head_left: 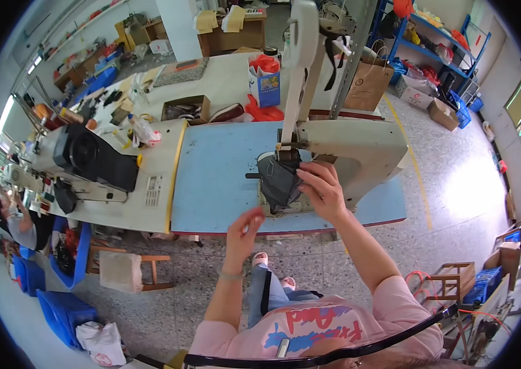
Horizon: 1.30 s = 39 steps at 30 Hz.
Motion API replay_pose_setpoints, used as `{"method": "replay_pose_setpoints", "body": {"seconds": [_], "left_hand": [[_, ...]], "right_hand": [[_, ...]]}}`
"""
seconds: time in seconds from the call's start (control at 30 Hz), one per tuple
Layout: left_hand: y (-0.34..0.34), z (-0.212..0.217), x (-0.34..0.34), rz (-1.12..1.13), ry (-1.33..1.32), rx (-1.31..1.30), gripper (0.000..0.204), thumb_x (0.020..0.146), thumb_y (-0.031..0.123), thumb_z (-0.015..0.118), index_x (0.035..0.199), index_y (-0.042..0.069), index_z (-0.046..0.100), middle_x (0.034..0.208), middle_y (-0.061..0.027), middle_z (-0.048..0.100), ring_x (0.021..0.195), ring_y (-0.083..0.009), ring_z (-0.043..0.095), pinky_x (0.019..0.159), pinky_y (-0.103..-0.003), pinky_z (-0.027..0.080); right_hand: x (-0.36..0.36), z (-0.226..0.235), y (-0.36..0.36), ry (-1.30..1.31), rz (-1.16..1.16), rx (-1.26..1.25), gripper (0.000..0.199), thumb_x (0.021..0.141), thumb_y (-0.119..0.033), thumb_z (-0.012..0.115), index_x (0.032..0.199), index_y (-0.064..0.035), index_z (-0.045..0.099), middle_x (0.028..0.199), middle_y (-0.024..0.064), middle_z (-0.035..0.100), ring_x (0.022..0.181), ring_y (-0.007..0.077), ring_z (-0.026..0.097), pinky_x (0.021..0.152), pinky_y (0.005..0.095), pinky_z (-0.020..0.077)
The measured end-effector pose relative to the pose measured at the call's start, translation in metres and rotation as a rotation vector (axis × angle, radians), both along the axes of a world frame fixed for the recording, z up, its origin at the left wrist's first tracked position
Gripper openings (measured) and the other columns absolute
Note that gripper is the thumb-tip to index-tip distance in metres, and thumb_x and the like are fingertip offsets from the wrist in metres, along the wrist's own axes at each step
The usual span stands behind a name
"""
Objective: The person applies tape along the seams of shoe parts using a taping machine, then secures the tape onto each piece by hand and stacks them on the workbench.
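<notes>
Person in a pink T-shirt (389,304) is standing at a blue-topped table (211,175), both forearms reaching in. A dark grey fabric piece (279,184) is sitting under the head of a pale sewing machine (365,138), near the front edge of the table; a light cord loop is showing on its upper part.

Right hand (322,189) is touching the right edge of the fabric piece, fingers bent; cannot tell whether they are pinching it or just resting against it. Left hand (247,229) is hovering below and left of the piece, near the table's front edge, apart from the fabric. Its fingers are loosely curling with the thumb apart, gripping nothing visible; slightly blurred.

Behind the blue top, a cardboard box (205,109), a shoe (227,113), a red plastic bag (263,109) and a blue-and-white gift bag (268,89) are standing or lying close together. A brown paper bag (368,85) is standing behind the sewing machine. Left, a dark machine (88,157) is sitting on a pale surface. Below that, a stool (120,272) is standing on the floor, blue bins (66,313) nearby. At far left, a co-worker (23,221) is sitting with hands raised.
</notes>
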<state>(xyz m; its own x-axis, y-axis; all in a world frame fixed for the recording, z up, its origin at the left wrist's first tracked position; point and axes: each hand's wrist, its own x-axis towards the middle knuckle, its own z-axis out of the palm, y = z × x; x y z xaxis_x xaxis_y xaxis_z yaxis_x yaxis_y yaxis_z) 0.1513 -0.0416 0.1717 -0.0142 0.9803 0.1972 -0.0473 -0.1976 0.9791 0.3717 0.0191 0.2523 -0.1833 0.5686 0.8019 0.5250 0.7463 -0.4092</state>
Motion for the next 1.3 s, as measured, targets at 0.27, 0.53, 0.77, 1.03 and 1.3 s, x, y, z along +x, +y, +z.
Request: {"method": "replay_pose_setpoints", "body": {"seconds": [0.27, 0.53, 0.77, 1.03, 1.3], "left_hand": [[0.081, 0.084, 0.022, -0.076, 0.638, 0.82, 0.043, 0.071, -0.006, 0.067, 0.111, 0.007, 0.063, 0.111, -0.0074, 0.06, 0.101, -0.0296, 0.054, 0.084, -0.036, 0.047], [0.082, 0.03, 0.009, -0.265, 0.8, 0.804, 0.042, 0.066, 0.0, 0.073, 0.106, 0.007, 0.065, 0.109, -0.0077, 0.061, 0.099, -0.0302, 0.054, 0.081, -0.037, 0.048], [0.095, 0.062, 0.005, -0.246, 0.647, 0.715, 0.039, 0.066, -0.002, 0.073, 0.104, 0.005, 0.065, 0.102, -0.0079, 0.063, 0.093, -0.0285, 0.054, 0.079, -0.036, 0.047], [0.127, 0.072, -0.008, -0.532, 0.642, 0.611, 0.024, 0.068, 0.0, 0.073, 0.089, 0.007, 0.063, 0.098, -0.0069, 0.06, 0.087, -0.0255, 0.053, 0.074, -0.034, 0.046], [0.131, 0.064, -0.016, -0.809, 0.64, 0.44, 0.016, 0.077, 0.006, 0.068, 0.091, 0.006, 0.058, 0.095, -0.0083, 0.061, 0.077, -0.0259, 0.062, 0.065, -0.035, 0.05]], "right_hand": [[0.008, 0.0, 0.018, -0.101, 0.192, -0.112, 0.028, 0.065, -0.006, 0.074, 0.091, -0.0073, 0.062, 0.094, 0.0062, 0.061, 0.086, 0.0284, 0.059, 0.075, 0.0376, 0.0488], [0.018, -0.032, 0.025, -0.373, 0.301, -0.267, 0.022, 0.066, -0.011, 0.069, 0.086, -0.0087, 0.06, 0.088, 0.0052, 0.061, 0.081, 0.0251, 0.061, 0.068, 0.037, 0.0499], [0.013, 0.015, 0.032, -0.392, 0.257, -0.362, 0.014, 0.075, -0.017, 0.068, 0.087, -0.0127, 0.061, 0.083, 0.0042, 0.062, 0.063, 0.0276, 0.061, 0.057, 0.0375, 0.0503], [0.017, 0.023, 0.035, -0.326, 0.411, -0.516, 0.019, 0.075, -0.016, 0.068, 0.093, -0.0116, 0.062, 0.087, 0.0008, 0.062, 0.077, 0.0249, 0.062, 0.064, 0.035, 0.0507], [0.031, 0.003, 0.033, -0.437, 0.248, -0.785, 0.024, 0.077, -0.017, 0.066, 0.1, -0.0129, 0.059, 0.094, 0.0006, 0.062, 0.083, 0.0248, 0.062, 0.07, 0.0367, 0.0501]]}}
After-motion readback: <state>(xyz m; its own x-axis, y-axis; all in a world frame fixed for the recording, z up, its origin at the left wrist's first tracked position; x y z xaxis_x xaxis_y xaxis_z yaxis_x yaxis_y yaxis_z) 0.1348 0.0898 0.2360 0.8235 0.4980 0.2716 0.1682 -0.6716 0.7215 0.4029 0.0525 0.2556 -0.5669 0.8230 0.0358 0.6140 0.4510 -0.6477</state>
